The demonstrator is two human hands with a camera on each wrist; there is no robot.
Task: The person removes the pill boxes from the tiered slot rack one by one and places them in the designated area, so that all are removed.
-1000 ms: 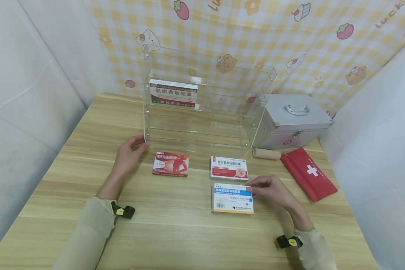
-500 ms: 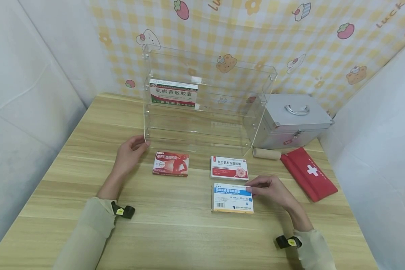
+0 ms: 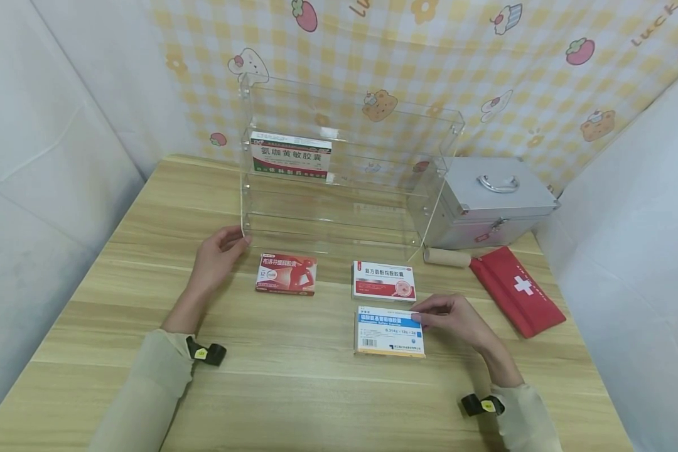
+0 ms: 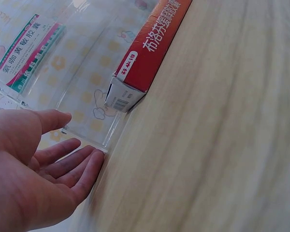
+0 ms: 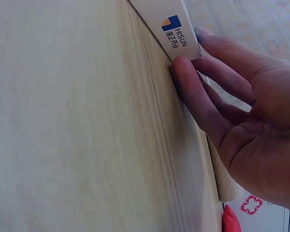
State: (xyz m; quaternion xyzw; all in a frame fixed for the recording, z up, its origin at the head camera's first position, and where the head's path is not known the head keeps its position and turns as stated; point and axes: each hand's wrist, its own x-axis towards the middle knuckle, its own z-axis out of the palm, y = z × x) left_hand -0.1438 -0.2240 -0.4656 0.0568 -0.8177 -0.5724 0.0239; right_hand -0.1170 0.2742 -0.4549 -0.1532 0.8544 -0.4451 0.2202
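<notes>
My left hand (image 3: 219,254) holds the lower left edge of a clear acrylic display shelf (image 3: 339,238), thumb in front and fingers along its outer side. In the left wrist view the fingers of that left hand (image 4: 43,169) are lightly bent at the shelf's corner. On the right, my right hand (image 3: 457,320) pinches the right end of a blue-and-white medicine box (image 3: 390,336). The right wrist view shows thumb and fingers at that box's end (image 5: 171,29). A red medicine box (image 3: 285,275) and a white-and-red medicine box (image 3: 383,281) lie before the shelf.
A green, white and red medicine box (image 3: 290,156) stands on an upper tier at the left. Right of the shelf are a silver first-aid case (image 3: 486,194), a tan bandage roll (image 3: 446,257) and a red pouch (image 3: 518,290) with a white cross. Everything is on a wooden table (image 3: 282,389).
</notes>
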